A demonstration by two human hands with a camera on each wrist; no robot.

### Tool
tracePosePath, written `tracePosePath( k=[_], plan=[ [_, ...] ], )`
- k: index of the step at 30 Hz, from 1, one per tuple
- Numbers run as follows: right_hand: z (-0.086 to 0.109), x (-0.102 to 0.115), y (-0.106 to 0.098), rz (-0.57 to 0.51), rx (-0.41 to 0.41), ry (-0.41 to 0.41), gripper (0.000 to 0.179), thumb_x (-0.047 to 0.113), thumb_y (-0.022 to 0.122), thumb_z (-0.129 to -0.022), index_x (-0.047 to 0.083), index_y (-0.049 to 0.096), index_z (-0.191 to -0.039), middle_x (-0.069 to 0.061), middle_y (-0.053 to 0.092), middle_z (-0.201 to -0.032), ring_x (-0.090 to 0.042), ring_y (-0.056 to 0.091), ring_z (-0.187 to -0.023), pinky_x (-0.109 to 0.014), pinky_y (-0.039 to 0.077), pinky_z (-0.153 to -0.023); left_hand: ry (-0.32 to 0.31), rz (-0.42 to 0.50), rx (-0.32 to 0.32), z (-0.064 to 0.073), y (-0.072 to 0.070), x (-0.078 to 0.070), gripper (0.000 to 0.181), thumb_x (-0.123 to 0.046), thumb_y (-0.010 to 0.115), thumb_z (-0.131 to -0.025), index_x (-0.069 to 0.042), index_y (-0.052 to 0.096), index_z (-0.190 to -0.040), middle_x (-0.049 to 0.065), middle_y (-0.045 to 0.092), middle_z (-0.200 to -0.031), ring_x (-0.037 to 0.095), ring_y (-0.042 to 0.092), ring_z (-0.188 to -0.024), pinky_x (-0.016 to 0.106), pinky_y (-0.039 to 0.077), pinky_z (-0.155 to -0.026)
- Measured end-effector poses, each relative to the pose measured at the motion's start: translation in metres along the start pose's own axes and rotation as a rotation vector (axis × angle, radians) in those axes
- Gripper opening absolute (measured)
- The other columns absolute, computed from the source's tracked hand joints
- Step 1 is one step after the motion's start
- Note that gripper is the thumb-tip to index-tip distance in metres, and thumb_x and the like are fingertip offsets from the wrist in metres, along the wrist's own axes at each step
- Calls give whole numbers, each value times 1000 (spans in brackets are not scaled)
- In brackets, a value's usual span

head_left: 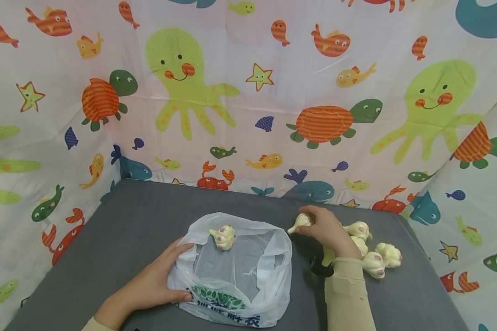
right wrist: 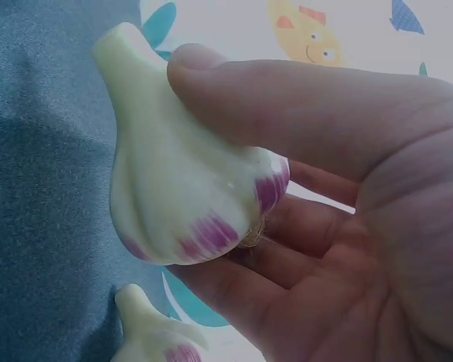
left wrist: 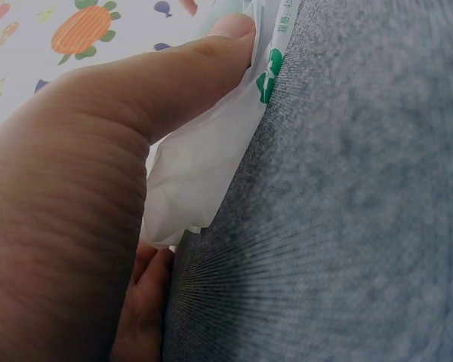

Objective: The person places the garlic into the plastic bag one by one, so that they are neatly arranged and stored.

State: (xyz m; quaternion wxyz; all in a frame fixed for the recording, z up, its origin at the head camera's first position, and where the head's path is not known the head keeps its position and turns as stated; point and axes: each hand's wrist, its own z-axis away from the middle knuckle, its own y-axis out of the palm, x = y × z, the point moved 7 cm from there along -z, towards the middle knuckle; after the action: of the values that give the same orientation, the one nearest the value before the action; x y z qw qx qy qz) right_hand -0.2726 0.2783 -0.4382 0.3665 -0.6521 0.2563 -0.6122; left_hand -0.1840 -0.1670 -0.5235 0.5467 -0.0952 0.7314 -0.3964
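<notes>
A white plastic bag [head_left: 273,280] with green and dark printing lies mouth open on the grey table. My left hand [head_left: 157,280] holds its left side, fingers at the rim and thumb [left wrist: 204,72] against the printed front. One garlic bulb [head_left: 223,237] rests at the far part of the bag's opening. To the right of the bag, my right hand [head_left: 325,230] grips another garlic bulb [right wrist: 174,173] between thumb and fingers; purple streaks and roots show on it. Several more garlic bulbs [head_left: 373,264] lie in a group beside the right forearm.
The grey table [head_left: 149,207] ends at a curtain [head_left: 240,115] printed with sea animals, at the back and both sides. A black object [head_left: 320,267] sits by the right wrist. Below the gripped bulb, another bulb [right wrist: 155,335] shows in the right wrist view.
</notes>
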Motion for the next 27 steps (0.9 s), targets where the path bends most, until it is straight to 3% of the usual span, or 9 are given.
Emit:
tracePosePath(
  k=[12, 21, 27],
  plan=[
    [3, 12, -6, 4, -34, 2, 60, 28, 86, -95, 5, 67, -146, -20, 71, -137, -36, 68, -114, -59, 55, -98, 17, -15, -14, 2, -1, -2, 116, -75, 90, -73, -36, 37, -169, -2, 25, -178, 29, 45, -150, 62, 49, -106],
    [4, 15, -9, 10, -63, -15, 60, 29, 86, -95, 7, 67, -147, -18, 71, -138, -36, 68, -115, -59, 55, -98, 8, -15, -5, 1, 0, 2, 115, -77, 88, -74, -41, 34, -169, -5, 23, -179, 29, 44, -151, 62, 49, -107],
    [5, 23, -13, -3, -92, -33, 60, 28, 87, -95, 8, 66, -147, -17, 71, -136, -30, 68, -106, -49, 58, -89, 22, -15, -12, 1, -1, 0, 114, -75, 89, -75, -39, 35, -169, -5, 23, -179, 29, 43, -151, 61, 49, -106]
  ],
)
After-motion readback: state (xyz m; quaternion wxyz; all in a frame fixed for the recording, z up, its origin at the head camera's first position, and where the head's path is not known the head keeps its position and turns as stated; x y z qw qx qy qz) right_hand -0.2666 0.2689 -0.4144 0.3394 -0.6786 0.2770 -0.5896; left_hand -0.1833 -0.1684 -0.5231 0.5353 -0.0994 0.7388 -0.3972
